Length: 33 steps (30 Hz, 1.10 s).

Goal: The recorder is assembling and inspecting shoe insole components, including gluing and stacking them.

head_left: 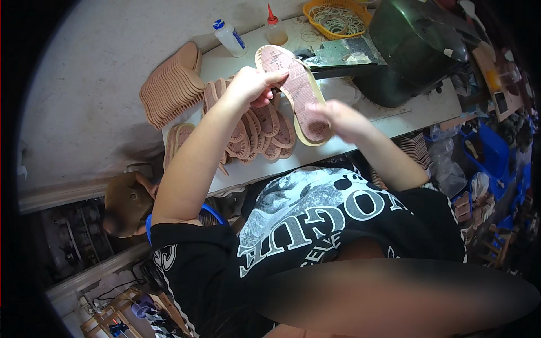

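Sandal sole [296,90] held above the white table [394,118], long axis far-left to near-right. My left hand [253,84] pinches far end, right hand [341,119] grips near end w/ curled fingers.

Desk [417,115] bare strip right of held sole [298,90], near edge. Left blocked by insole stacks [172,84]; far side by bottles [231,38], basket [336,19], dark machine [417,48].

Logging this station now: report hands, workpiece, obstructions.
Left hand and right hand both grip the sandal sole, raised above the workbench. Insole pile underneath. Nothing blocking.
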Each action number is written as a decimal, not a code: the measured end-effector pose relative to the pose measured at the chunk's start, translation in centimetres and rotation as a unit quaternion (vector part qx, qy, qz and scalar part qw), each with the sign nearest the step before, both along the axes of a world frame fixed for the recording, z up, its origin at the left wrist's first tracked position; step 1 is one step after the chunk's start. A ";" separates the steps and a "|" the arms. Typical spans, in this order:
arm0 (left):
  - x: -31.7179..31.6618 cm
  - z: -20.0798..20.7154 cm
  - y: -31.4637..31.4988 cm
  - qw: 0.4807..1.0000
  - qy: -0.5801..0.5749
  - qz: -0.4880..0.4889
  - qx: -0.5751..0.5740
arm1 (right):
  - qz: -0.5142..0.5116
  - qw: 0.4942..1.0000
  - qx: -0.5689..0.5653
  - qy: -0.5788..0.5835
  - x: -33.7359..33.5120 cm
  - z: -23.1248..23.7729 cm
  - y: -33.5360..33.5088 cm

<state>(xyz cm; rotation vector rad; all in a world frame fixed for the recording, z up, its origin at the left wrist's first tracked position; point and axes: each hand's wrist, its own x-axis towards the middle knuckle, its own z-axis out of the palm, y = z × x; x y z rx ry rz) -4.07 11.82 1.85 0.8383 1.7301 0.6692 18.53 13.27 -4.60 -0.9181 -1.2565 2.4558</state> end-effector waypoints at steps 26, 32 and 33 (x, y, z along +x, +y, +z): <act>-6.8 0.3 11.4 0.799 0.190 -0.502 0.271 | -0.224 0.965 -0.040 0.134 -7.1 1.2 0.2; -6.0 0.9 12.4 0.851 0.060 -0.513 0.096 | -0.225 0.962 -0.099 0.115 -6.9 2.6 0.7; -5.8 1.4 12.2 0.848 0.076 -0.514 0.104 | -0.234 0.960 -0.104 0.113 -6.8 2.8 0.8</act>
